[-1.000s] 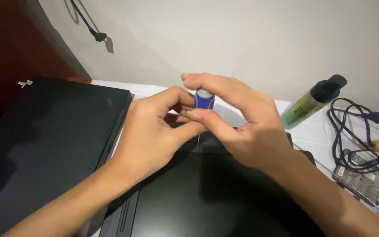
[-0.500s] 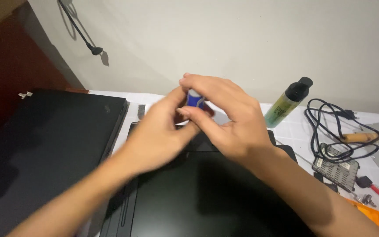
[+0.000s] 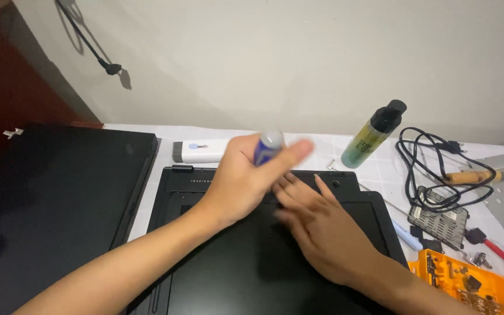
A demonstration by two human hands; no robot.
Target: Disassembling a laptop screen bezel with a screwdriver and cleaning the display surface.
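Your left hand [image 3: 246, 175] has its fingers clamped around a small blue tube [image 3: 266, 148], held upright at twelve o'clock above the black laptop base [image 3: 252, 262], likely for control; your right hand [image 3: 322, 227] rests flat at three o'clock, fingers spread, seemingly steadying it on the bench [image 3: 380, 169].

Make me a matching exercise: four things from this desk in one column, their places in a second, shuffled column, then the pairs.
Things:
1. blue tool
2. spray bottle
3. orange tray
4. black cable

Places:
A. bottom right corner of the desk
B. held in the left hand
C. coiled right of the bottle
D. leaning near the wall, behind the black laptop

Pairs: 1-B, 2-D, 3-A, 4-C
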